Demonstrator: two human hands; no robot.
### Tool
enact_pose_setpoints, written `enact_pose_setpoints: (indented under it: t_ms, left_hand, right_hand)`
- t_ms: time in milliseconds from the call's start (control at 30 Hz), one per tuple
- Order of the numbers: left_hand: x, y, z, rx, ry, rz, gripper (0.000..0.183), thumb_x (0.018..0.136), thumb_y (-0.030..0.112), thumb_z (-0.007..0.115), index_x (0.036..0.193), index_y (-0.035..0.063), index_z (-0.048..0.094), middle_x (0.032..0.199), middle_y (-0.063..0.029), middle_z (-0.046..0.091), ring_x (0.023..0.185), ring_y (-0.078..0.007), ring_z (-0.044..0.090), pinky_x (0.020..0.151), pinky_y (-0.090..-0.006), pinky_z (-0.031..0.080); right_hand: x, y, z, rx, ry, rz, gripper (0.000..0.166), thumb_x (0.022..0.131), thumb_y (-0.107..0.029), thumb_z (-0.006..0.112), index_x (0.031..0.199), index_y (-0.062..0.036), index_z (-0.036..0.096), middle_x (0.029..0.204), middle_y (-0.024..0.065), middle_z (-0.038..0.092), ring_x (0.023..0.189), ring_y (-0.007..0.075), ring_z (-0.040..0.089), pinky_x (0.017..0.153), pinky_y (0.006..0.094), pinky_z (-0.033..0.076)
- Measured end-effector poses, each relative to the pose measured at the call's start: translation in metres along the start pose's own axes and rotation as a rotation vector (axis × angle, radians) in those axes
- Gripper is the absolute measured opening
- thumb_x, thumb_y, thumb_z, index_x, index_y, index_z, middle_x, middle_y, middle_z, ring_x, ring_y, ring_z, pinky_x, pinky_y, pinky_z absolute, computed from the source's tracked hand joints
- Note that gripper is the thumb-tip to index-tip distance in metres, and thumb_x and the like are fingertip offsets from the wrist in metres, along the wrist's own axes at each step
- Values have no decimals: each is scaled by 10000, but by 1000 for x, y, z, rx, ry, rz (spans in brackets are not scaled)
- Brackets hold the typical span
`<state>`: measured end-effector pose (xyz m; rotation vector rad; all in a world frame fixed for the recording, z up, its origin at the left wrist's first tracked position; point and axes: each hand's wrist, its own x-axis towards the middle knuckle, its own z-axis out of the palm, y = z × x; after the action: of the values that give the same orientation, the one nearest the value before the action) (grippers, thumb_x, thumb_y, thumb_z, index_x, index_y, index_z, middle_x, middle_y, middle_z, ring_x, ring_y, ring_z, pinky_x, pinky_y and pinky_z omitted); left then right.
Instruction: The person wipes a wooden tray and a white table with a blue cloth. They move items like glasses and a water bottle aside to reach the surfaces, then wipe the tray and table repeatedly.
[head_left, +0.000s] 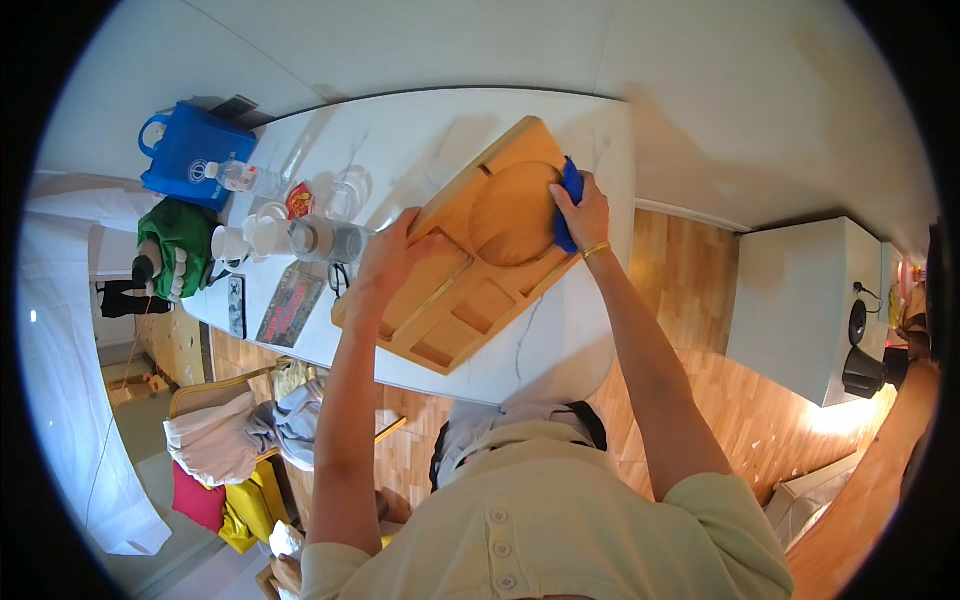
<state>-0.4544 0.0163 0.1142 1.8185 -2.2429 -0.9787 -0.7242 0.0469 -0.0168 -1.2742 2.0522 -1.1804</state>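
Observation:
A wooden tray (442, 259) with a round hollow and several rectangular recesses lies at a slant over the white marble-patterned table (562, 337); whether it is lifted off the top I cannot tell. My left hand (386, 259) rests on its left edge, fingers spread over the rim and the surface near a long recess. At the right edge, beside the round hollow, my right hand (586, 217) grips a blue cloth (568, 225) pressed against the wood. A yellow bracelet is on my right wrist.
Left on the table are a glass jar (345, 240), white cups (270, 236), a plastic bottle (244, 178), a phone (237, 307) and a blue bag (196, 154). A clothes-covered chair (247, 431) stands lower left, a white cabinet (802, 307) to the right.

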Motion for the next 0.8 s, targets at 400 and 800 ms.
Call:
enact_pose_setpoints:
  t_ms: [400, 800]
  left_hand:
    - [-15, -122, 94, -477, 104, -199, 397, 834, 255, 632, 1149, 18, 582, 911, -152, 652, 775, -209, 629, 689, -324, 490]
    - [-26, -137, 131, -210, 340, -82, 273, 874, 157, 565, 1090, -9, 585, 912, -185, 572, 791, -348, 566, 694, -399, 463]
  right_hand:
    - [-14, 12, 59, -392, 23, -216, 327, 827, -365, 602, 990, -82, 615, 1006, 82, 565, 964, 272, 509, 819, 393, 405]
    - [-14, 11, 67, -496, -74, -231, 318, 821, -381, 596, 992, -114, 611, 1005, 56, 579, 962, 253, 517, 818, 402, 398]
